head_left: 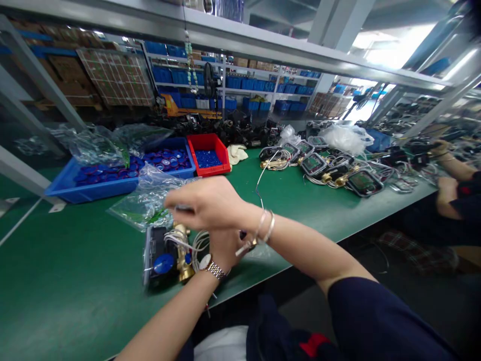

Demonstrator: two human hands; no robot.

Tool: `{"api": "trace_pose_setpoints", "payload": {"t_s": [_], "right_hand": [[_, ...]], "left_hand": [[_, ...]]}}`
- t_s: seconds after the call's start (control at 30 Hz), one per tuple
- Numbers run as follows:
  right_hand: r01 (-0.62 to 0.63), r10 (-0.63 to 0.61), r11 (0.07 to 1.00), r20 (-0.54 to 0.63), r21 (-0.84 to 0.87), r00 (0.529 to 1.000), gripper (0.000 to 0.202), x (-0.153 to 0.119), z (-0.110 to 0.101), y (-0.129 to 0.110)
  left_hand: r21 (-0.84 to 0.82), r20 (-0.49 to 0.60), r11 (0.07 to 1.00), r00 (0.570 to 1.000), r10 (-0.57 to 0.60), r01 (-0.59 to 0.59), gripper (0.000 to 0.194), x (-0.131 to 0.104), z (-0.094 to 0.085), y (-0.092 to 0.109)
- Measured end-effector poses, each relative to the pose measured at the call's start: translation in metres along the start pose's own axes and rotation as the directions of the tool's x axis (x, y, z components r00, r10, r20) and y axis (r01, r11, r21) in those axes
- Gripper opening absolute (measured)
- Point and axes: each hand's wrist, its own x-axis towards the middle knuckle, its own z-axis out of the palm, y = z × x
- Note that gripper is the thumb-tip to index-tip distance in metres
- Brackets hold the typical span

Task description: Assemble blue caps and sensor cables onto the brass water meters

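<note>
My right hand point(210, 200), blurred by motion, reaches leftward across my left forearm with its fingers curled round a small greyish thing I cannot make out. Under my right wrist, my left hand point(227, 245) is largely covered. At its fingers a small dark and brass-coloured part shows, too hidden to name. Left of both hands lies a meter with a dark housing point(158, 250) and a round blue cap point(163, 263). Its brass valve body point(184, 258) and coiled white cables point(199, 248) sit beside my left hand. A clear plastic bag point(141, 200) lies just behind.
A blue tray point(93, 190) holds many blue caps; a red bin point(212, 170) holds small blue pieces. Cabled meters point(313, 163) crowd the green bench point(285, 200) to the right, near a co-worker's hands point(447, 190). A shelf edge point(240, 40) spans overhead.
</note>
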Motion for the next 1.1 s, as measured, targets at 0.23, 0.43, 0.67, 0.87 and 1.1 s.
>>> {"api": "trace_pose_setpoints", "payload": {"t_s": [0.23, 0.43, 0.67, 0.87, 1.1], "right_hand": [[-0.778, 0.757, 0.625, 0.192, 0.070, 0.625, 0.023, -0.025, 0.032, 0.150], [-0.900, 0.894, 0.434, 0.105, 0.046, 0.436, 0.027, -0.187, 0.028, 0.120], [-0.871, 0.873, 0.480, -0.149, 0.104, 0.464, 0.034, -0.303, 0.036, -0.019], [-0.791, 0.787, 0.608, -0.184, 0.073, 0.588, 0.030, -0.304, 0.040, -0.009], [-0.634, 0.628, 0.769, -0.091, -0.077, 0.773, 0.033, -0.291, 0.014, -0.024]], "left_hand": [[0.044, 0.005, 0.998, 0.999, 0.036, -0.037, 0.007, 0.001, -0.006, 0.007], [0.020, -0.026, 1.000, 1.000, 0.000, 0.000, 0.004, 0.002, -0.005, 0.010], [0.009, 0.055, 0.998, 0.997, 0.062, -0.063, 0.009, 0.002, -0.009, 0.003], [-0.023, 0.223, 0.990, 0.965, 0.139, -0.138, 0.042, 0.010, -0.026, -0.013], [-0.034, 0.209, 0.993, 0.970, 0.120, -0.115, 0.053, 0.017, -0.024, -0.027]]}}
